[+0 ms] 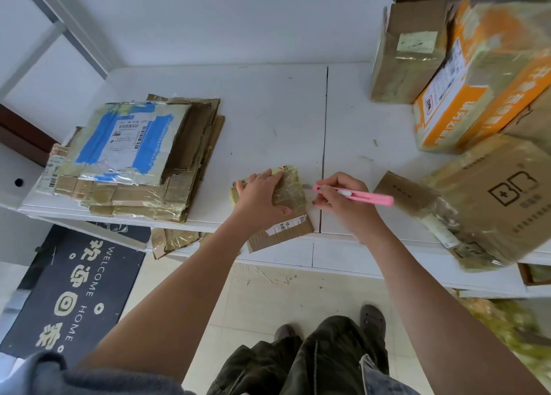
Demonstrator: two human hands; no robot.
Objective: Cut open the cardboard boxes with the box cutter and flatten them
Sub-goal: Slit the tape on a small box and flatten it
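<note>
A small taped cardboard box (290, 192) lies at the front edge of the white table (268, 120), with one brown flap (280, 235) sticking out toward me. My left hand (261, 198) presses flat on top of the box. My right hand (343, 199) grips a pink box cutter (357, 196), its blade end pointing left at the box's right side. A stack of flattened boxes (140, 159) lies on the left of the table.
Several unopened boxes crowd the right side: a brown box (407, 52) at the back, an orange-and-white box (483, 75), a large brown printed box (492, 198) at the front right. A loose cardboard piece (173, 241) hangs below the table edge. A dark doormat (74, 290) lies on the floor.
</note>
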